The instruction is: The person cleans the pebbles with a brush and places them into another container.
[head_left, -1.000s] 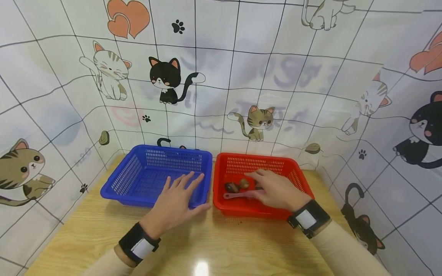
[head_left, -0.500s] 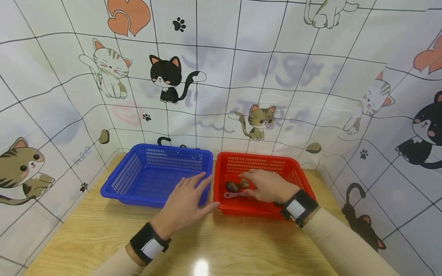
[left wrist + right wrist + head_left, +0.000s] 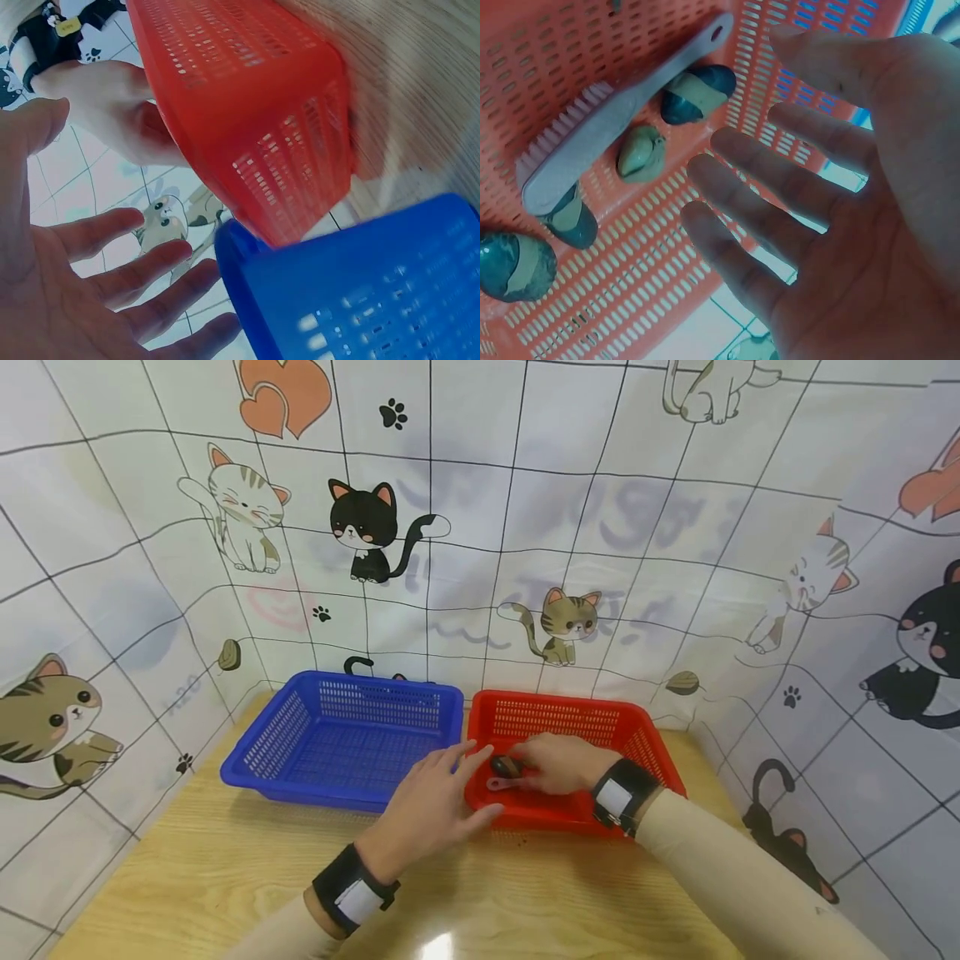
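Note:
My right hand (image 3: pixel 566 764) reaches into the red basket (image 3: pixel 555 701), palm over its contents. In the right wrist view its fingers (image 3: pixel 772 180) are spread and hold nothing. A pale pink scrubbing brush (image 3: pixel 592 142) lies there; only its handle end (image 3: pixel 498 784) shows in the head view. Around the brush are rounded dark pieces with tan bands, like stones or shells: one near the handle (image 3: pixel 697 94), one partly under the bristle end (image 3: pixel 574 221), another (image 3: pixel 517 266) further along. A smaller tan piece (image 3: pixel 640 154) lies between. My left hand (image 3: pixel 427 814) hovers, fingers spread, before the baskets' adjoining edges.
A blue basket (image 3: pixel 345 752) stands left of the red one, nearly touching it, with its mesh floor bare. Both stand on a wood-grain table (image 3: pixel 480 910). A cat-printed sheet (image 3: pixel 465 527) rises behind and at both sides.
My right hand has shifted left within the red basket, covering the tan piece and more of the brush. My left hand has moved right, from the blue basket toward the red one.

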`<state>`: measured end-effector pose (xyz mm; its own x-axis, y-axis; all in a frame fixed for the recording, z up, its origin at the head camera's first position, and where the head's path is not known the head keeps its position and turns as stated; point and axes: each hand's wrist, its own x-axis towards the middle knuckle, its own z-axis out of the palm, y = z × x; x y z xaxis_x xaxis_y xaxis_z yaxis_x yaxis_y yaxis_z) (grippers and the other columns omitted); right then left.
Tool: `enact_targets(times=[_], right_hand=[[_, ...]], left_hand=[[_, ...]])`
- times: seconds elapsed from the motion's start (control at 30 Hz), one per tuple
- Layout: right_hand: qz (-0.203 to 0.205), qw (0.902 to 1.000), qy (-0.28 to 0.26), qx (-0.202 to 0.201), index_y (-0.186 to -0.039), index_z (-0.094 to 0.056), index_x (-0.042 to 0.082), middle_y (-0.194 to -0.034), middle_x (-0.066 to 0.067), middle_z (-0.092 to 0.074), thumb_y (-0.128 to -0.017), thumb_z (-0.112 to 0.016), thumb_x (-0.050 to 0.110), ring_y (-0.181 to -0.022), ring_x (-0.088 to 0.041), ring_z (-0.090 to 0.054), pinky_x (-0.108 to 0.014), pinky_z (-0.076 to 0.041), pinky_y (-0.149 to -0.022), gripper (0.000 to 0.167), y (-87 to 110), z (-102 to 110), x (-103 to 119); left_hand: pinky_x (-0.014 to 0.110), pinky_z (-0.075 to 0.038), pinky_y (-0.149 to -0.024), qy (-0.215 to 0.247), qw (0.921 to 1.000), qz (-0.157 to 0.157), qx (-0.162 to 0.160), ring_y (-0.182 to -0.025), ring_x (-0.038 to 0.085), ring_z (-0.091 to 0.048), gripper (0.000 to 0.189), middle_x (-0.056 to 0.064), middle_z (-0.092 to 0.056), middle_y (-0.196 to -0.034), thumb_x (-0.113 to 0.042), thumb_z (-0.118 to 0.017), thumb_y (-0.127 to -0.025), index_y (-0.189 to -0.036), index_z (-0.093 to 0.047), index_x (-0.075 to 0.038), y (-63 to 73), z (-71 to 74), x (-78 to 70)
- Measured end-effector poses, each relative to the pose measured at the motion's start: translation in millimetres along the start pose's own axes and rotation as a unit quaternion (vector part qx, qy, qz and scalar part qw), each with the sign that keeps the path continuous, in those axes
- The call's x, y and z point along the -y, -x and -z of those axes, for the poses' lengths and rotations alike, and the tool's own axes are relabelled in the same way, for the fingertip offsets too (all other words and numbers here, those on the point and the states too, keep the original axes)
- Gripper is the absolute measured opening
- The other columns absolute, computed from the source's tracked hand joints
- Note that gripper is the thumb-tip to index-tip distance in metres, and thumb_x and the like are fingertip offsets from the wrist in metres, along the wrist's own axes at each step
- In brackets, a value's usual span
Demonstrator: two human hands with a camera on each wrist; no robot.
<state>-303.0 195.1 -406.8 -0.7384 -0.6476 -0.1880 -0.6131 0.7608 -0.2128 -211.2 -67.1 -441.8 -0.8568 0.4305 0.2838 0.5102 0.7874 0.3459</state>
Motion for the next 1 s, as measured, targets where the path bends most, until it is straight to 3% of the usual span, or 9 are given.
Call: enact_targets(times=[0.4, 0.67, 1.0], right_hand=[[-0.009, 0.9988, -0.007, 0.047, -0.144, -0.084, 0.027, -0.107, 0.007, -0.086, -0.108, -0.086, 0.026, -0.096, -0.011, -0.077, -0.050, -0.069, -0.114, 0.036, -18.1, -12, 4], [-0.002, 0.9966, -0.051, 0.065, -0.143, -0.083, 0.036, -0.117, 0.006, -0.087, -0.111, -0.080, 0.032, -0.104, -0.008, -0.079, -0.051, -0.064, -0.122, 0.032, -23.1, -10, 5], [-0.017, 0.9964, -0.018, 0.080, -0.130, -0.089, 0.029, -0.099, 0.007, -0.086, -0.111, -0.081, 0.035, -0.087, -0.007, -0.074, -0.038, -0.070, -0.104, 0.021, -30.1, -13, -1]], left_hand=[[0.065, -0.055, -0.130, -0.001, 0.9996, -0.020, 0.017, -0.152, 0.036, -0.065, 0.072, 0.009, -0.068, -0.167, -0.063, -0.075, -0.109, -0.169, -0.063, -0.024, -8.0, -8.8, -14.3], [0.063, -0.055, -0.130, 0.008, 0.9995, -0.017, 0.025, -0.152, 0.033, -0.067, 0.068, 0.006, -0.072, -0.163, -0.060, -0.075, -0.110, -0.169, -0.063, -0.026, -15.6, -10.0, -17.3], [0.055, -0.062, -0.122, -0.013, 0.9992, -0.029, 0.022, -0.137, 0.026, -0.072, 0.062, 0.004, -0.079, -0.150, -0.057, -0.076, -0.111, -0.162, -0.070, -0.023, -25.4, -11.6, -21.7]])
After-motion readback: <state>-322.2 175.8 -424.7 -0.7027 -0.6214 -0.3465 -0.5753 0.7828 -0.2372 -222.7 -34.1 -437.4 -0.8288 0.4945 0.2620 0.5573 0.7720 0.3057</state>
